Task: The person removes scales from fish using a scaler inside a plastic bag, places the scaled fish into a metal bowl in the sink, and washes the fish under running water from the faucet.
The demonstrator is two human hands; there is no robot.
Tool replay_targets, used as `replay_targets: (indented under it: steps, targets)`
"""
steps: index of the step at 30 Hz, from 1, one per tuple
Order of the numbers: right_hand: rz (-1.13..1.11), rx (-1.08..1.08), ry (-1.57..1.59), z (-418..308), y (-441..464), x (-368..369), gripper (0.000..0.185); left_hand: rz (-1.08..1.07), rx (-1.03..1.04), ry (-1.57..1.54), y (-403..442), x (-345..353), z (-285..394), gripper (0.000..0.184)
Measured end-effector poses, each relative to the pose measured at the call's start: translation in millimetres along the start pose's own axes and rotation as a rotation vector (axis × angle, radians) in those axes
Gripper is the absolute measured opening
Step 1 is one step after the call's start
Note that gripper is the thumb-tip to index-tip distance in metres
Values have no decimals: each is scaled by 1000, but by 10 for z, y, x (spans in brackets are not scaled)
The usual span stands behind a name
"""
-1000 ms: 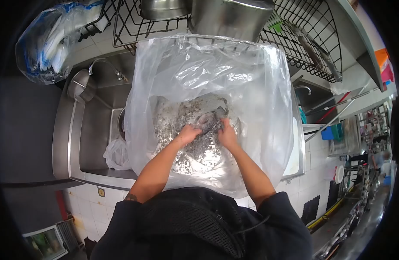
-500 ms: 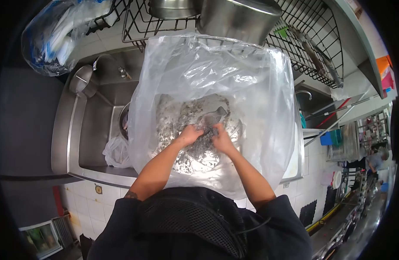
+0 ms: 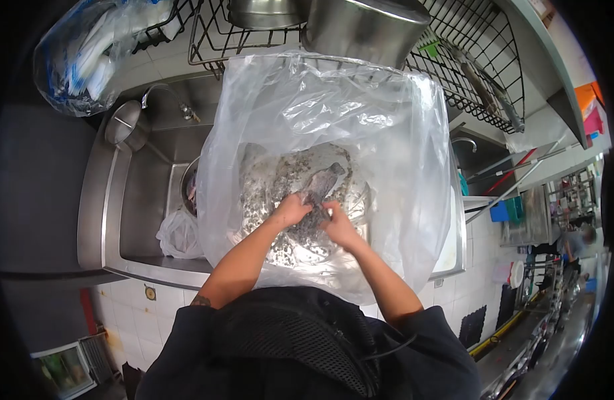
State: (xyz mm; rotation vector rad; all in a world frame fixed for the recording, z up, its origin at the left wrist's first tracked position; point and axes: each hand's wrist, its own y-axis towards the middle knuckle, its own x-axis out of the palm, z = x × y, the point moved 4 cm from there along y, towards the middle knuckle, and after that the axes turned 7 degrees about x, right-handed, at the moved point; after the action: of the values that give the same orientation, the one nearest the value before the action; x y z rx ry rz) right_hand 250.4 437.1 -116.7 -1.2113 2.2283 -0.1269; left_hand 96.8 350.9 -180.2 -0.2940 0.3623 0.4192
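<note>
A dark grey fish (image 3: 323, 181) lies at a slant inside a large clear plastic bag (image 3: 413, 147), its tail pointing away from me. My left hand (image 3: 294, 209) is closed around its near part. Close beside it, my right hand (image 3: 337, 223) has its fingers curled at the fish's right side. Whether those fingers hold a small tool is too unclear to see. Loose scales (image 3: 260, 230) and dark wet specks cover the shiny surface under the fish. The end of the fish nearest me is partly hidden by my hands.
On the left is a steel sink (image 3: 143, 207) with a white plastic bag (image 3: 180, 233), a bowl partly behind the sheet, and a pot (image 3: 127, 125) near the tap. A wire rack (image 3: 477, 67) with big pots (image 3: 367, 33) spans the back. Another person (image 3: 577, 243) stands far right.
My right hand has drawn back toward me along the fish. More of the fish's tail end now shows beyond my hands. My left hand stays nearly in place.
</note>
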Motion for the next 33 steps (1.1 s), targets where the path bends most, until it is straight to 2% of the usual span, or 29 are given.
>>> replay_targets:
  steps: [1,3,5,6,7,9,10,11,13,15,17,19,20,21,23,25,26,27,28,29,30,31,33]
  targets:
    - [-2,50,33,4,17,-69,47,-6,-13,2,-66,-41,116,41]
    - [66,13,19,-17,131,-176,48,-13,-43,16,-47,-29,99,41]
    - [145,-92,-90,-65,196,-196,50,-26,-67,31,-42,3,107,41]
    - [122,-194,-237,-99,159,-103,48,-17,-26,62,-35,7,139,41]
    - [126,-201,-239,-98,135,-90,48,-1,15,92,-18,-12,170,41]
    - [-94,-48,-570,-337,-57,-9,44,23,47,50,31,52,0,40]
    - [-13,-209,-518,-256,-9,-42,40,40,78,4,50,97,-102,39]
    - [-20,-205,-517,-290,3,-39,40,39,70,2,19,80,-59,39]
    - [158,-256,-630,-444,59,-168,38,39,-58,123,-13,30,94,37]
    - [141,-298,-703,-368,83,-108,38,30,-55,147,17,89,29,36]
    - [33,-352,-828,-308,16,35,43,44,-51,175,96,70,-53,35]
    - [-8,-293,-785,-350,-53,-38,43,144,71,27,68,107,-143,35]
    - [16,-271,-707,-327,-27,-141,42,90,-28,58,-4,33,-19,35]
    - [44,-242,-629,-294,-3,-228,42,79,-33,54,-7,57,-35,35]
    - [109,-162,-534,-196,70,-307,43,81,-50,-157,28,67,-49,41]
    - [207,-82,-340,13,160,-293,47,97,9,-112,93,78,-126,38]
    - [264,-189,-225,133,147,-215,46,16,-90,-215,80,81,-122,35]
    - [263,-193,-221,261,144,-119,46,-66,-193,-319,47,89,-125,34]
    - [278,-82,-70,428,133,-46,48,-65,-197,-318,16,58,-94,34]
    - [291,32,80,537,120,3,49,-90,-263,-457,-16,57,-68,38]
    - [179,366,322,169,-127,-27,50,-118,-330,-593,-33,77,-68,43]
    - [182,374,329,195,-130,52,50,-127,-336,-588,-21,75,-82,43]
    - [163,302,287,358,-78,216,47,-158,-402,-616,-15,110,-106,59]
